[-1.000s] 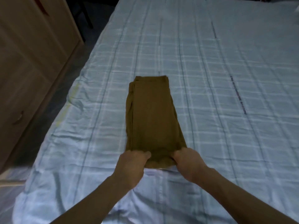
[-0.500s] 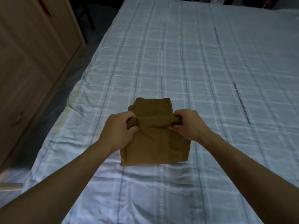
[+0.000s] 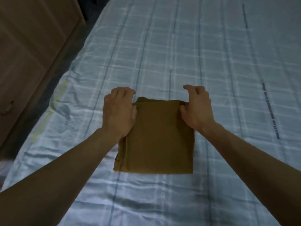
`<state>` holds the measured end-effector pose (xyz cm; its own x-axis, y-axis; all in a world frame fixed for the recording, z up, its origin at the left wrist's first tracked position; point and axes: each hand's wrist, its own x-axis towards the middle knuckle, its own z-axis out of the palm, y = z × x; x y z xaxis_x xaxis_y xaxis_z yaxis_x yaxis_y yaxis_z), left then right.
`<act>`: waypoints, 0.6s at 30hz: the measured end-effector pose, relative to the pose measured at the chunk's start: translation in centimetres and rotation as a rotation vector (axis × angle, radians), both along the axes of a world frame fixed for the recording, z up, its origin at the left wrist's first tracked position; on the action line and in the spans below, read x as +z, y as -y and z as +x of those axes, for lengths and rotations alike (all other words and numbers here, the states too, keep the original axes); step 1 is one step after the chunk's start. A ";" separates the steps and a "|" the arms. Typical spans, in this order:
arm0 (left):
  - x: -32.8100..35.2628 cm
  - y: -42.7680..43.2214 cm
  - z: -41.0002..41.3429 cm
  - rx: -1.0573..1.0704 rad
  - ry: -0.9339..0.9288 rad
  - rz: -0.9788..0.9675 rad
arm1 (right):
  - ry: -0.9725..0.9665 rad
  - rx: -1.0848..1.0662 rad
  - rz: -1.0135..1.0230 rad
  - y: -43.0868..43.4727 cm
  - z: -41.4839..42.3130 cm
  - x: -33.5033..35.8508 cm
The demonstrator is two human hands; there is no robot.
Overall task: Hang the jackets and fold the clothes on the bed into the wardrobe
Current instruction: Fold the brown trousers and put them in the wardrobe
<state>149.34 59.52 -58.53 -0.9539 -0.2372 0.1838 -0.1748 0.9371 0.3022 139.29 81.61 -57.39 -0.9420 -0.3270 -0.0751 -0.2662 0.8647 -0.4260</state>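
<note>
A brown garment (image 3: 156,139) lies folded into a compact rectangle on the bed (image 3: 211,62), which has a pale blue checked sheet. My left hand (image 3: 118,111) rests on the garment's far left corner, thumb on the cloth and fingers curled over the edge. At the far right corner my right hand (image 3: 197,108) pinches the top layer with thumb and bent fingers, while its index finger is lifted off the cloth. Both forearms reach in from the bottom of the view.
A wooden wardrobe (image 3: 32,51) with a drawer handle (image 3: 8,108) stands along the left side of the bed. A narrow strip of dark floor (image 3: 88,12) separates them. The sheet is wrinkled near the front edge.
Both hands lifted the near end of the long brown garment and carried it to the far end, halving it. The fold now lies flat with both hands at the far corners.
</note>
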 end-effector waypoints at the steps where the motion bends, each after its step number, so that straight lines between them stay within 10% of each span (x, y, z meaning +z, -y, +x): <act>1: 0.1 -0.7 0.5 -0.063 -0.031 -0.019 | -0.081 0.045 -0.010 -0.1 0.8 -0.2; 12: -4.3 -3.4 2.9 -0.438 0.366 -0.169 | -0.058 0.435 0.144 0.8 8.4 -7.2; 18: -6.1 1.7 1.4 -0.252 0.506 -0.130 | -0.115 0.491 0.209 -0.6 2.8 -7.6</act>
